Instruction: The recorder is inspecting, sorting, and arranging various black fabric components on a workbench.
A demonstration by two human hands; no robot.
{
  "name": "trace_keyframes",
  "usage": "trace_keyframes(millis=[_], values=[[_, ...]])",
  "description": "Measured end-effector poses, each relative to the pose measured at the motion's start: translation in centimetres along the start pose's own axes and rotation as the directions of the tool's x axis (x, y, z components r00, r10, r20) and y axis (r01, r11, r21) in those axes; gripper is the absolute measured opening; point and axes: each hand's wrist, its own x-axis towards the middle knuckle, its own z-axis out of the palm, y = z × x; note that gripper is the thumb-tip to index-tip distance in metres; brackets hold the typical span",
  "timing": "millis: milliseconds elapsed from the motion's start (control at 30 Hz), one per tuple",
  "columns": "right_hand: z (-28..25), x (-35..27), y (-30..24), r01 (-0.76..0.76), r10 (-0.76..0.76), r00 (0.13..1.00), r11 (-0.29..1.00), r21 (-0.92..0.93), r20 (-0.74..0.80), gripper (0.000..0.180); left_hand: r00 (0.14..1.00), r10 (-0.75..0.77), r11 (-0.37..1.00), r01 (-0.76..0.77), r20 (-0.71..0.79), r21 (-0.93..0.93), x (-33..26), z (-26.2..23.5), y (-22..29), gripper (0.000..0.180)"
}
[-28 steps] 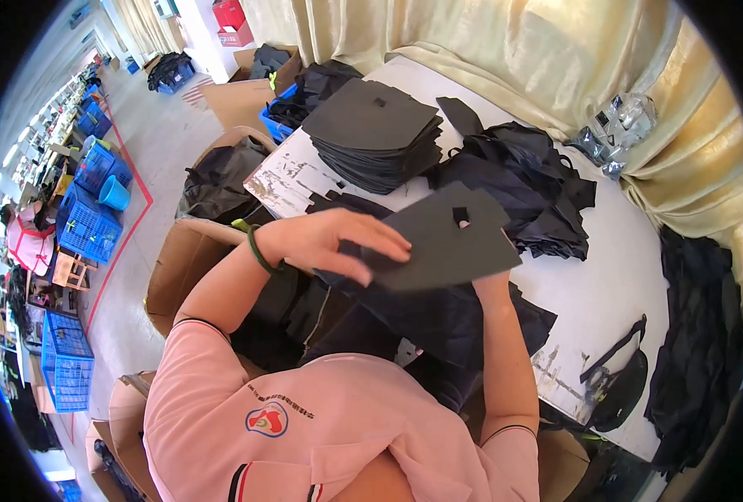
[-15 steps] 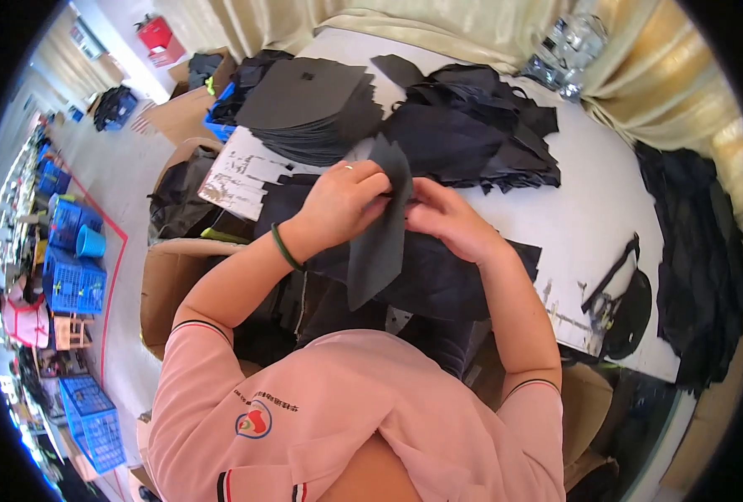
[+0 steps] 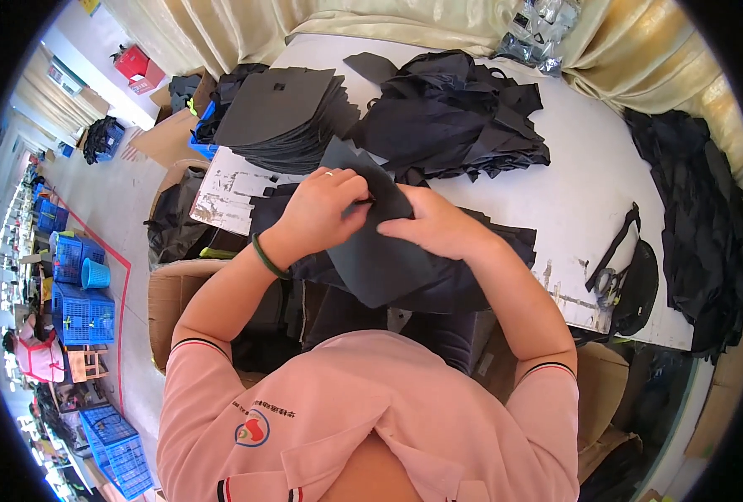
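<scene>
Above the white surface [image 3: 593, 180], a dark sheet [image 3: 380, 268] is held bent

In front of the body, the near part of the surface is covered by spread black cloth [image 3: 509, 247]. Farther back, a heap of black fabric [image 3: 455, 113] is piled, with loose corners spilling toward the right. To the left of the heap, a stack of dark sheets [image 3: 258, 113] is set down, its edges showing unevenly along the right side.

The sheet in hand is held tilted over the black cloth and is curved rather than flat. It is gripped from both sides near its middle. By the right hand [image 3: 438, 222], the grip is closed on the sheet, with the thumb laid on the near face and the other fingers tucked behind. By the left hand [image 3: 325, 209], a narrow grip is kept on the sheet with curled fingers; whether anything small is also pinched there cannot be told.

For good handling, the sheet is probably best steadied by the right grip while the finer work is left to the left fingertips. The bend should be kept gentle, so that no crease is pressed into the material, and the lower corner is best held clear of the black cloth, where it could be caught.
</scene>
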Motion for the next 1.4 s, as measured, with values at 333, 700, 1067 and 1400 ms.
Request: trace_keyframes(millis=[333,700,1067,1400], values=[[-10.4,-6.1,11.1,-0.47,0.364,0.879,0.775,-0.422,-0.309,0.06,0.596,-0.8,0.135,0.294,0.071,-0.946,-9.3,-6.2,-9.7,0.005],[-7.4,-8.1,8.8,-0.482,0.25,0.863,0.669,-0.566,-0.44,0.057,0.927,-0.371,0.892,0.373,0.057,-0.256,-1.7,2.1,-6.7,0.031],[-5.8,-8.0,7.4,-0.38,0.144,0.905,0.7,-0.605,-0.401,0.055,0.834,0.153,0.988,-0.117,0.53,-0.101,5.5,12.3,0.4,0.037],[-5.2,-8.4,11.2,-0.429,0.158,0.885,0.641,-0.637,-0.437,0.056,0.647,-0.12,0.944,0.309,0.753,-0.115,5.4,13.3,-1.3,0.038]])
